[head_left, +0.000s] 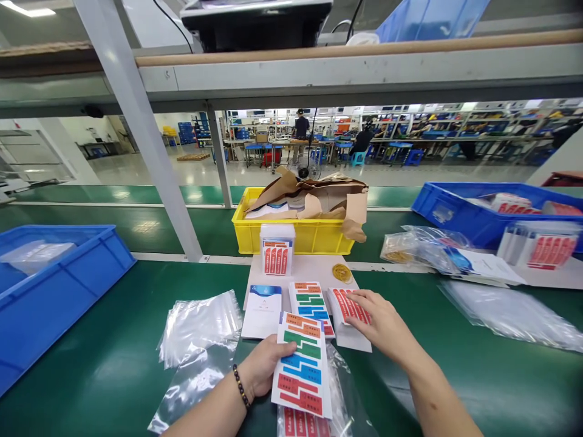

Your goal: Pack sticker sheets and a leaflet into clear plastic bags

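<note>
My left hand, with a beaded bracelet at the wrist, grips a white sticker sheet printed with orange, green, blue and red labels, thumb on top. My right hand reaches over a stack of red-printed sheets, fingers outstretched and apart; whether the fingertips touch the top sheet I cannot tell. Between the hands lies a stack of colour label sheets. Left of it is a stack of white and blue booklets. Below the held sheet, a clear bag and another red-printed sheet partly show.
Clear plastic bags lie at left beside a blue bin. Behind the stacks stand a clear box of red labels, rubber bands and a yellow bin. At right are another blue bin and more bags.
</note>
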The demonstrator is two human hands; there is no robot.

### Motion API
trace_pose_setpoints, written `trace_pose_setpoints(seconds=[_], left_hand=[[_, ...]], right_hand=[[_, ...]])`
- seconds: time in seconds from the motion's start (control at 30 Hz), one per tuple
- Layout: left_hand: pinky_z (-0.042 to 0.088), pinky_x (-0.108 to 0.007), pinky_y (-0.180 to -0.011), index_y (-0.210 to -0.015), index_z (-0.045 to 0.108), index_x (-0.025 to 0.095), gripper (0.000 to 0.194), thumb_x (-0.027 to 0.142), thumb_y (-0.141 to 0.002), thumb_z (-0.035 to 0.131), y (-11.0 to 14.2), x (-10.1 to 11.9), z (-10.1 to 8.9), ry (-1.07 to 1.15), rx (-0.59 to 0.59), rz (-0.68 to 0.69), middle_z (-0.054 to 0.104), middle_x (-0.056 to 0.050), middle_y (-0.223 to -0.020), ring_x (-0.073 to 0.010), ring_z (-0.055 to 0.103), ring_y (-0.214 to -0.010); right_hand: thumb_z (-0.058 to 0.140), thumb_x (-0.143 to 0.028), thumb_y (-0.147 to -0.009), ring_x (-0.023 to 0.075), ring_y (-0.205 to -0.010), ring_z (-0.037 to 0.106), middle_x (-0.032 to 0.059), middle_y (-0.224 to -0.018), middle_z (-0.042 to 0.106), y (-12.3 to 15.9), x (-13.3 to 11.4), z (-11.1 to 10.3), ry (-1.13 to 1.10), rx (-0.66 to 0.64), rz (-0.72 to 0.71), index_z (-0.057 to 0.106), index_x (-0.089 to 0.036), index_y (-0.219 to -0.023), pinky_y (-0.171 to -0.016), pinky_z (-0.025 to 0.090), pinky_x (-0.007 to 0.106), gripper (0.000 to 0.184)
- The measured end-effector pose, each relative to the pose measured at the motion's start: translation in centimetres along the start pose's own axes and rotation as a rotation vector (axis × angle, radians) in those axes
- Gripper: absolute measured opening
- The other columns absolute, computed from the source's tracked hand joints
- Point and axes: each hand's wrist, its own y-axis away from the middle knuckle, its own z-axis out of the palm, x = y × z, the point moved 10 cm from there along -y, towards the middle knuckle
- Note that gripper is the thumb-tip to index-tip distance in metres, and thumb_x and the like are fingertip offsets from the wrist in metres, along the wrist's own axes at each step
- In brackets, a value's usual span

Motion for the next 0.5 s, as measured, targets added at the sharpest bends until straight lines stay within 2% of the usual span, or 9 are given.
trace_pose_setpoints(seconds=[0.07,0.1,0.23,0.4,0.5], left_hand=[[0.039,-0.043,-0.088,-0.101,0.056,0.005,0.035,0.018,-0.069,0.062,0.0,0.0,-0.1,0.008,-0.002,-0.001,0.062,-0.018,-0.099,-0.0257,0.061,-0.086],[0.039,-0.043,-0.087,-0.101,0.056,0.005,0.035,0.018,-0.069,0.062,0.0,0.0,-0.1,0.009,-0.002,0.000,0.062,-0.018,-0.098,-0.0256,0.061,-0.085],[0.039,-0.044,-0.087,-0.101,0.056,0.005,0.036,0.018,-0.069,0.062,0.0,0.1,-0.4,0.004,0.007,-0.002,0.063,-0.018,-0.095,-0.0263,0.061,-0.086],[0.041,-0.042,-0.085,-0.100,0.057,0.006,0.033,0.018,-0.069,0.062,-0.1,0.4,-0.5,0.005,0.035,0.013,0.063,-0.017,-0.095,-0.0255,0.061,-0.085],[0.042,-0.042,-0.084,-0.098,0.058,0.006,0.033,0.019,-0.068,0.062,-0.1,0.5,-0.6,0.017,0.053,0.019,0.064,-0.016,-0.094,-0.0252,0.062,-0.083]], right_hand=[[0.057,-0.036,-0.068,0.0263,-0.108,0.044,0.0087,-0.118,0.049,0.2,1.2,0.9,0.072,-0.086,0.018,0.043,-0.023,-0.120,-0.087,0.034,0.043,0.055],[0.058,-0.035,-0.066,0.0266,-0.109,0.042,0.0089,-0.119,0.048,0.4,1.6,1.5,0.090,-0.123,0.029,0.040,-0.023,-0.122,-0.088,0.033,0.043,0.059],[0.055,-0.033,-0.069,0.0270,-0.108,0.044,0.0080,-0.116,0.050,0.5,2.1,2.8,0.114,-0.207,0.041,0.051,-0.024,-0.108,-0.089,0.032,0.044,0.040],[0.049,-0.040,-0.075,0.0257,-0.103,0.049,0.0069,-0.109,0.056,0.3,1.7,2.3,0.067,-0.235,-0.027,0.060,-0.024,-0.100,-0.087,0.037,0.042,0.031],[0.043,-0.027,-0.078,0.0225,-0.100,0.053,0.0058,-0.106,0.059,0.3,1.8,2.0,0.026,-0.228,-0.069,0.062,-0.023,-0.098,-0.087,0.040,0.039,0.029]])
